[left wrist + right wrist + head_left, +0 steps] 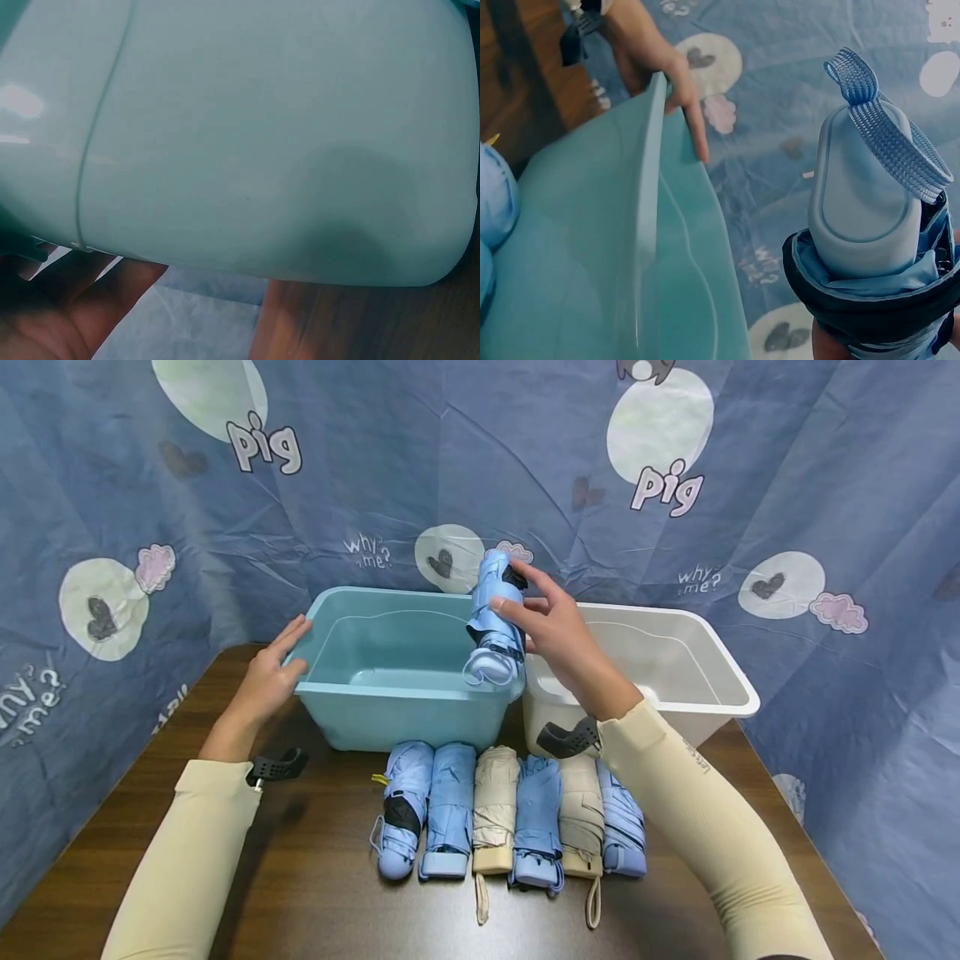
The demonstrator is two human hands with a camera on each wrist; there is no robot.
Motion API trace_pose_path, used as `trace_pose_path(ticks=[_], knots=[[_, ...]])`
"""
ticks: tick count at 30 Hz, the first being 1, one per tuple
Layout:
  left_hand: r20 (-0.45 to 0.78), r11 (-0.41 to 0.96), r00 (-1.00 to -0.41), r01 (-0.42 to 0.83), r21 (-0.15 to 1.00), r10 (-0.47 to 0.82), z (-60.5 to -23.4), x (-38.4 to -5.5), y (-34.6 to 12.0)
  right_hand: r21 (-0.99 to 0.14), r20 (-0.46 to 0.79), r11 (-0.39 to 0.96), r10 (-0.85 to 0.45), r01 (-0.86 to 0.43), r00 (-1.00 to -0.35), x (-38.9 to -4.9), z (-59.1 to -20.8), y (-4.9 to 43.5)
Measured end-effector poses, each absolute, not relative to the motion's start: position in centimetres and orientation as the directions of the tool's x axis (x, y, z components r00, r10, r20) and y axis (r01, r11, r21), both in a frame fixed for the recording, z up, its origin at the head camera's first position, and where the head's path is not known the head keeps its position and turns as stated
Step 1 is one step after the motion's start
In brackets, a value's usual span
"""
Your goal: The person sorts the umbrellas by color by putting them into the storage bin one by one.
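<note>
My right hand (558, 631) grips a folded light-blue umbrella (492, 614) above the right end of the teal bin (405, 720). Thumb and fingers wrap its cloth, and the handle end with its strap points toward me. In the right wrist view the pale blue umbrella handle (866, 195) and woven loop show close up. My left hand (268, 672) rests on the left rim of the teal bin, fingers extended along it. The left wrist view shows the fingers (112, 300) against the bin wall (247, 150).
A white bin (701, 710) stands right of the teal one. In front of both lies a row of several folded umbrellas, blue ones (450, 802) and beige ones (495, 793), on the brown wooden table (322, 860). A patterned blue cloth (360, 460) hangs behind.
</note>
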State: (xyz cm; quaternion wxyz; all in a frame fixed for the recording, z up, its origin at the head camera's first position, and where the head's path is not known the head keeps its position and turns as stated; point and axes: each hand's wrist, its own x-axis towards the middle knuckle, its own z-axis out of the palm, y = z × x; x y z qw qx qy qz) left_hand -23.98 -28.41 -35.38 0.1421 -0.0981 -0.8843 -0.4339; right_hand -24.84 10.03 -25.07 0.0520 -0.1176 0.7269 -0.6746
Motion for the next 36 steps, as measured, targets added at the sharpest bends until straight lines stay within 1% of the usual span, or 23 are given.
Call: trace_pose_path(ticks=[6,12,20,28,36], knots=[[0.31,0.61,-0.95,0.269,0.745,0.04,-35.5,-23.9,-28.7,-0.99,0.099,0.075,-0.237,-0.119,-0.967,-25.9,-25.3,7.3],[0.342,0.605,-0.939,0.289,0.742,0.029,-35.5,-23.8,-29.0,-0.992,0.102,0.045,-0.241,-0.116,-0.965,-27.0,-25.1,4.5],[0.332,0.604,-0.942,0.287,0.744,0.039,-35.6,-23.8,-28.8,-0.995,0.069,0.048,-0.237,-0.083,-0.969,-28.0,-25.7,1.3],[0.36,0.613,-0.932,0.31,0.726,0.045,-35.8,-23.8,-28.8,-0.997,0.049,0.042,-0.24,-0.061,-0.97,-29.1,-26.7,-1.5],[0.356,0.605,-0.934,0.305,0.735,0.038,-35.9,-24.0,-28.6,-0.998,0.009,0.06,-0.239,-0.024,-0.971,-30.4,-27.9,-3.8]])
